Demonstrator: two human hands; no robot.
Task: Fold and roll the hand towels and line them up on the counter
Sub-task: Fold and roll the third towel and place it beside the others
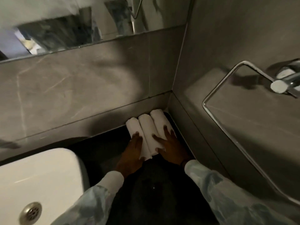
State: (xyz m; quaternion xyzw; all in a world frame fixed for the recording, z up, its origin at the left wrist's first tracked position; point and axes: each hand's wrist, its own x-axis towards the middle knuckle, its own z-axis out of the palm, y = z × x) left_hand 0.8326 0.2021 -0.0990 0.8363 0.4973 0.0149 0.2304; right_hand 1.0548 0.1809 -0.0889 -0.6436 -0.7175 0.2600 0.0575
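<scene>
Three white rolled hand towels lie side by side in the far right corner of the dark counter (100,153): the left roll (132,125), the middle roll (146,125) and the right roll (158,118). My left hand (133,151) lies flat on the near end of the left roll, fingers spread. Resting over the near ends of the middle and right rolls is my right hand (170,148), fingers apart. Neither hand grips anything; both press from above. The near ends of the rolls are partly hidden under my hands.
A white basin (40,176) with a metal drain (30,213) sits at the near left. Grey tiled walls (81,95) close the corner behind and to the right. A chrome rail (227,73) sticks out from the right wall. A mirror (65,33) hangs above.
</scene>
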